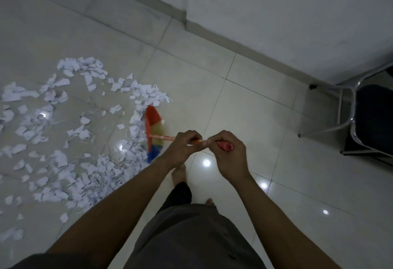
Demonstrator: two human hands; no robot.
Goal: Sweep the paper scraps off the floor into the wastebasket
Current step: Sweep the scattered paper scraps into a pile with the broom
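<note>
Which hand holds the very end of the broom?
The right hand: it grips the handle's red end, while the left hand grips farther down, nearer the head of the broom.

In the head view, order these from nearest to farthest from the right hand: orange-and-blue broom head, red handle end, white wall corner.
1. Red handle end: inside the right hand.
2. Orange-and-blue broom head: left, on the floor.
3. White wall corner: far ahead.
</note>
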